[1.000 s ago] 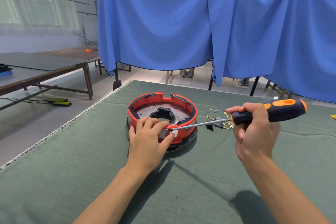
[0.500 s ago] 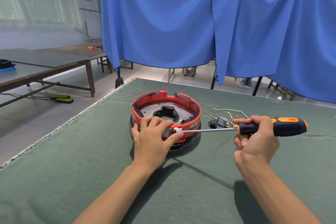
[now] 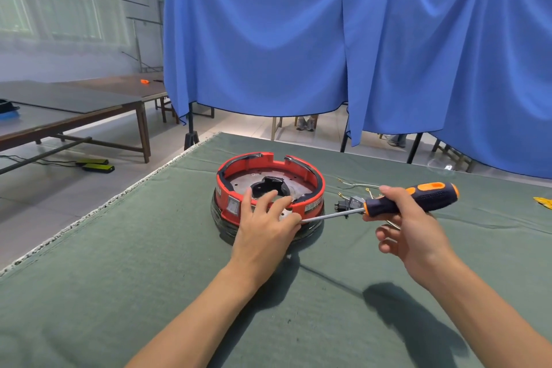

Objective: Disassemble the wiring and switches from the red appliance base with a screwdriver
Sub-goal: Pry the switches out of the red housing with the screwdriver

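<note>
Left hand (image 3: 265, 224) has loosened: fingers now spread over the near rim of the red appliance base (image 3: 270, 191), resting rather than pinching the front. Right hand (image 3: 409, 224) grips the screwdriver (image 3: 412, 199) by thumb and forefinger, lower fingers uncurled; handle raised, tip hidden under the left fingers. Base mid-tabletop; removed switch and wires (image 3: 352, 202) beyond it, right. Probably re-seating on a screw.

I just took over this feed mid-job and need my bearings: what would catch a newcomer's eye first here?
The red appliance base sits mid-table on the green cloth, with the left hand resting on its near rim. The right hand grips the orange-and-black screwdriver to the right, its shaft reaching towards the base's near side by the left thumb. A removed switch with wires lies just right of the base, and blue curtains hang behind.
</note>
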A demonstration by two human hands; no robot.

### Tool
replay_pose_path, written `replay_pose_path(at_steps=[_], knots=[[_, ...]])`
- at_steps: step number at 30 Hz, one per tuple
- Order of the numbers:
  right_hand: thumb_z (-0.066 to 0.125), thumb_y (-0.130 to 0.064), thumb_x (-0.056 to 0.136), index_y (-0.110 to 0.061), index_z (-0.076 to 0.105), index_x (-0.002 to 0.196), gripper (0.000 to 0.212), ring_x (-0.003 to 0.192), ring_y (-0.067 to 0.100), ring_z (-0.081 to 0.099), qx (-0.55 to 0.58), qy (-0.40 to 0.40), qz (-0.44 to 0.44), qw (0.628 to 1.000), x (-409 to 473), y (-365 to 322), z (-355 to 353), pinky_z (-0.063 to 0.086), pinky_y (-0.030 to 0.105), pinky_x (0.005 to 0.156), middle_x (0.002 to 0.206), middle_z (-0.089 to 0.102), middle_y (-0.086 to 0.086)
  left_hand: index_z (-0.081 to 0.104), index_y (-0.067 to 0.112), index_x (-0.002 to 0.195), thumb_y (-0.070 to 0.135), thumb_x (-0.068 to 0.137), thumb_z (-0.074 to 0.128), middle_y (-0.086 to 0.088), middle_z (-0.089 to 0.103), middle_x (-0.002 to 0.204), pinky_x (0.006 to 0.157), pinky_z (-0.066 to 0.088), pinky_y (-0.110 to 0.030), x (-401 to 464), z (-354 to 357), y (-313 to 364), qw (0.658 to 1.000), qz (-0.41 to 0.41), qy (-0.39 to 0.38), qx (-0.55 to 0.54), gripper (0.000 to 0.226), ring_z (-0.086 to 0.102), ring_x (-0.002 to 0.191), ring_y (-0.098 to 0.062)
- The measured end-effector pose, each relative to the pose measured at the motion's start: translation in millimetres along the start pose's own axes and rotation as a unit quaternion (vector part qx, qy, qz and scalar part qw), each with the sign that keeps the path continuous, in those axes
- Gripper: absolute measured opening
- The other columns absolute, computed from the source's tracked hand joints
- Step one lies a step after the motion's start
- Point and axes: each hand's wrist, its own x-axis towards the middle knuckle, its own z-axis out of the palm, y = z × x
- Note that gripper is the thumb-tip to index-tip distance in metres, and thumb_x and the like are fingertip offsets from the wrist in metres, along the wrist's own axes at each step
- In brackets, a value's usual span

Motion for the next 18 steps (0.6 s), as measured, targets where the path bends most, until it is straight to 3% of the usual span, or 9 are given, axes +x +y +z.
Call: replay_pose_path(at_steps=[3, 5, 9, 11, 12, 14, 16, 18], knots=[[0.059, -0.060, 0.077, -0.010, 0.067, 0.075, 0.051, 0.040, 0.018, 0.049, -0.109, -0.071, 0.071, 0.989, -12, -14, -13, 0.036, 0.021, 0.037, 0.067, 0.068, 0.012, 0.069, 0.011, 0.079, 0.021, 0.091, 0.052, -0.004, 0.072, 0.098, 0.099, 0.040, -0.058, 2, -7, -4, 0.998, -0.001, 0.037, -0.043, 0.023, 0.065, 0.103, -0.030], [0.053, -0.077, 0.065, -0.009, 0.064, 0.063, 0.069, 0.042, 0.022, 0.051, -0.192, -0.129, 0.115, 0.966, -21, -24, -21, 0.036, 0.022, 0.038, 0.063, 0.064, 0.016, 0.069, 0.006, 0.084, 0.015, 0.092, 0.052, -0.005, 0.072, 0.088, 0.097, 0.045, -0.052, 2, -12, -7, 0.993, -0.017, 0.067, -0.093, 0.020, 0.067, 0.092, -0.027], [0.046, -0.083, 0.060, -0.011, 0.062, 0.047, 0.076, 0.041, 0.025, 0.054, -0.284, -0.174, 0.080, 0.940, -43, -47, -25, 0.043, 0.023, 0.041, 0.059, 0.065, 0.022, 0.068, 0.004, 0.088, 0.016, 0.092, 0.050, -0.005, 0.067, 0.076, 0.062, 0.053, -0.037, 4, -22, -7, 0.988, -0.041, 0.062, -0.138, 0.022, 0.062, 0.066, -0.026], [0.049, -0.078, 0.061, -0.011, 0.063, 0.045, 0.071, 0.039, 0.024, 0.054, -0.280, -0.196, 0.026, 0.940, -56, -59, -20, 0.044, 0.023, 0.040, 0.057, 0.065, 0.023, 0.065, 0.008, 0.093, 0.017, 0.092, 0.050, -0.006, 0.068, 0.075, 0.055, 0.050, -0.036, 5, -28, -8, 0.984, -0.042, 0.087, -0.149, 0.017, 0.063, 0.063, -0.025], [0.054, -0.072, 0.061, -0.010, 0.064, 0.045, 0.065, 0.039, 0.023, 0.054, -0.255, -0.197, -0.028, 0.946, -61, -62, -15, 0.044, 0.023, 0.039, 0.056, 0.065, 0.021, 0.062, 0.010, 0.095, 0.017, 0.092, 0.050, -0.007, 0.068, 0.073, 0.055, 0.049, -0.036, 6, -32, -9, 0.982, -0.041, 0.100, -0.154, 0.014, 0.063, 0.062, -0.024], [0.071, -0.054, 0.070, -0.013, 0.065, 0.052, 0.045, 0.043, 0.015, 0.056, -0.237, -0.152, -0.247, 0.927, -65, -58, -5, 0.045, 0.022, 0.043, 0.056, 0.067, 0.006, 0.063, 0.008, 0.094, 0.017, 0.092, 0.049, -0.008, 0.067, 0.070, 0.052, 0.049, -0.036, 7, -38, -11, 0.980, -0.046, 0.111, -0.158, 0.017, 0.062, 0.058, -0.024], [0.069, -0.030, 0.080, -0.022, 0.065, 0.063, 0.019, 0.054, 0.008, 0.057, -0.301, -0.041, -0.500, 0.811, -57, -52, 5, 0.045, 0.019, 0.055, 0.061, 0.065, -0.009, 0.069, 0.000, 0.091, 0.017, 0.092, 0.049, -0.009, 0.067, 0.069, 0.049, 0.050, -0.035, 6, -43, -14, 0.982, -0.053, 0.104, -0.152, 0.026, 0.061, 0.056, -0.024], [0.066, -0.016, 0.080, -0.015, 0.068, 0.079, 0.002, 0.072, 0.017, 0.057, -0.377, -0.007, -0.611, 0.696, -45, -49, 15, 0.046, 0.028, 0.069, 0.075, 0.066, -0.007, 0.070, -0.002, 0.090, 0.016, 0.091, 0.049, -0.008, 0.067, 0.070, 0.050, 0.051, -0.035, 4, -46, -16, 0.984, -0.049, 0.087, -0.145, 0.028, 0.061, 0.058, -0.024]])
